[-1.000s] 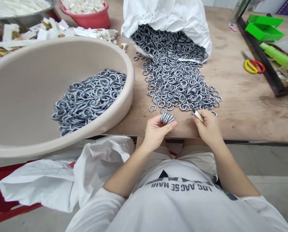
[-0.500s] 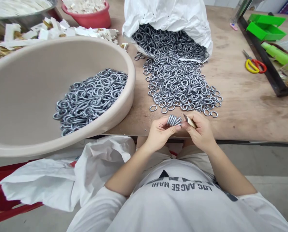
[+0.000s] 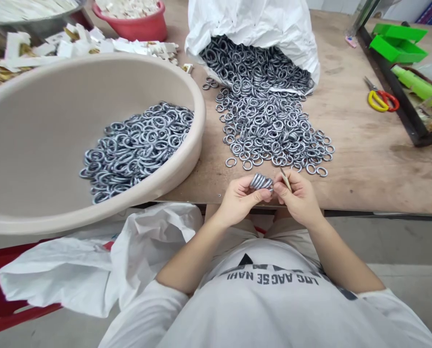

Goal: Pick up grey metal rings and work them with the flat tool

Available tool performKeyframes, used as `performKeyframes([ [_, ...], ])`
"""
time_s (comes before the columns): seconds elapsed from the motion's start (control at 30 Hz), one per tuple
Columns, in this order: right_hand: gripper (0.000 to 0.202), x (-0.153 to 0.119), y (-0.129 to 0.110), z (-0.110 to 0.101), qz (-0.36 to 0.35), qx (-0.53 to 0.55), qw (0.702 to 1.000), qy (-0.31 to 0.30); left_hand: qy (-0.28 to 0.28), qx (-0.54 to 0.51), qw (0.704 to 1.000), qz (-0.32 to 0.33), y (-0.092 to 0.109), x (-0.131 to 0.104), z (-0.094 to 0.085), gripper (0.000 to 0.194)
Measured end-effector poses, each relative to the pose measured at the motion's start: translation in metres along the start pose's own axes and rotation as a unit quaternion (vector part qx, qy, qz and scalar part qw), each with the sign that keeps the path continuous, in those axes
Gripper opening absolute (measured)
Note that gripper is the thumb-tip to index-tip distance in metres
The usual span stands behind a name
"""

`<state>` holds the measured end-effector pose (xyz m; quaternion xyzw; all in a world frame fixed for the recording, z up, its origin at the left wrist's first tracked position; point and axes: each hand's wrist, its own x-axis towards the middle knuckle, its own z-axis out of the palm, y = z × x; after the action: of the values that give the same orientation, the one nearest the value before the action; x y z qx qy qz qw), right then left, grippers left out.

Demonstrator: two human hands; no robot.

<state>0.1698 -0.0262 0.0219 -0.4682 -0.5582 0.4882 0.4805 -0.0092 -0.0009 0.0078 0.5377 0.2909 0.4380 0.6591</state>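
My left hand (image 3: 243, 198) is closed round a short row of grey rings (image 3: 261, 181), held side by side near the table's front edge. Close beside it, my right hand (image 3: 300, 198) grips a small knife (image 3: 285, 180) with a dark blade end and a pale body. The right fingertips are near the end of the row; whether they touch it I cannot tell. Just beyond both hands spreads a pile of loose grey rings (image 3: 270, 125), spilling from a white sack (image 3: 252, 19). To the left, a large beige basin (image 3: 197, 111) holds many similar rings (image 3: 139, 145).
Red-and-yellow scissors (image 3: 381, 100) lie at the right, by a dark metal frame (image 3: 397, 92) and green trays (image 3: 399, 46). White pieces (image 3: 67, 48) and a pink tub (image 3: 139, 30) stand behind the basin. A white bag (image 3: 63, 275) hangs over a red chair (image 3: 5, 314).
The knife in my right hand has turned more upright and its blade has shifted slightly right. My left hand keeps the rings in nearly the same place.
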Motion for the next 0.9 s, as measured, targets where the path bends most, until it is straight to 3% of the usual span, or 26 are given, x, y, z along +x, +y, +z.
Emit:
performKeyframes([
  [0.13,0.022,-0.003,0.000,-0.003,-0.053,-0.106,0.989,0.086,0.039,-0.006,0.999,0.012,-0.004,-0.001,0.001,0.021],
  [0.23,0.020,-0.013,-0.003,-0.002,-0.107,-0.209,0.970,0.061,0.067,0.003,0.997,0.024,-0.007,-0.001,0.002,0.024],
  [0.37,0.022,-0.023,-0.002,0.001,-0.122,-0.282,0.951,0.037,0.094,0.019,0.995,0.027,-0.009,0.000,0.003,0.026],
  [0.9,0.026,-0.025,0.003,0.005,-0.121,-0.286,0.950,0.035,0.117,0.053,0.991,0.037,-0.009,-0.001,0.004,0.028],
])
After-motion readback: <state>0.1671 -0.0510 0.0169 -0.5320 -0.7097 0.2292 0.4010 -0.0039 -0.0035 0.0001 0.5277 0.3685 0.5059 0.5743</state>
